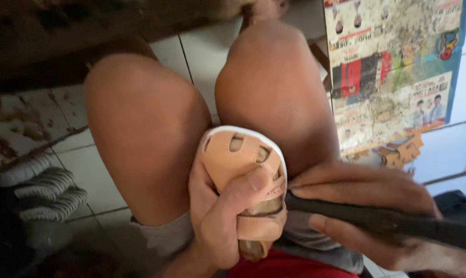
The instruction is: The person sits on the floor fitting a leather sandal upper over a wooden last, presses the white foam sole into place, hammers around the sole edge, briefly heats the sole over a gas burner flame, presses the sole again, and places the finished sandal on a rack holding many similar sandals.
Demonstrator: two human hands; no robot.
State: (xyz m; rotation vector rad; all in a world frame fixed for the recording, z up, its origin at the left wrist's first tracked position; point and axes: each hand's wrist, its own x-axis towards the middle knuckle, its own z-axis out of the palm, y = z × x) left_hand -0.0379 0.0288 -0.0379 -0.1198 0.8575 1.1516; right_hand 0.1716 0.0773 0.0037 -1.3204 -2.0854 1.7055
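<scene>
A small tan leather sandal upper (242, 154) with cut-out slots and a white sole edge rests between my knees. My left hand (220, 216) grips it from below, thumb pressed across its front. My right hand (366, 206) comes in from the right and holds a long dark tool (397, 224) whose tip meets the sandal's side. My bare knees (145, 128) fill the middle of the view.
A stained board covered with printed paper (392, 67) leans at the right. Pale soles (42, 188) lie stacked on the white tiled floor at the left. Small tan leather scraps (400, 152) sit below the board. Dark wooden furniture (63, 36) spans the top left.
</scene>
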